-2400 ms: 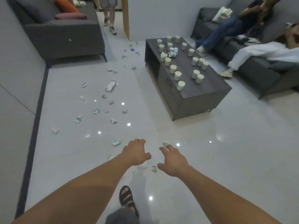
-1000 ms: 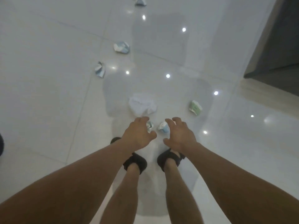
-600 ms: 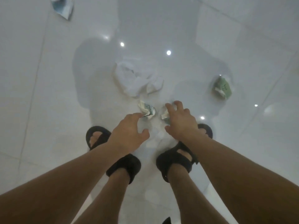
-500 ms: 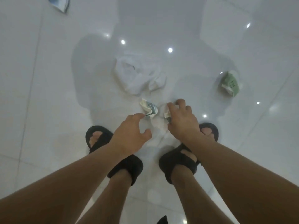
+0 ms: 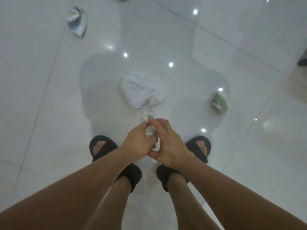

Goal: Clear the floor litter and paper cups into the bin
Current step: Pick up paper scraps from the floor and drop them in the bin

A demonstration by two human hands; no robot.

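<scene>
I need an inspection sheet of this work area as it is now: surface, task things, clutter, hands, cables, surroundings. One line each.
Surface: glossy white tiled floor with lamp reflections.
Job's things: crumpled scraps held between both hands; small scrap just beyond them; white tissue, crushed green cup and crushed blue-white cup lie on the floor. Bin not in view.
Clutter: nothing seen.
Hands: left hand and right hand meet, fingers curled on the scraps.
Cables: nothing seen.
Surroundings: black sandals on the person's feet; dark object at the right edge, unclear.
</scene>
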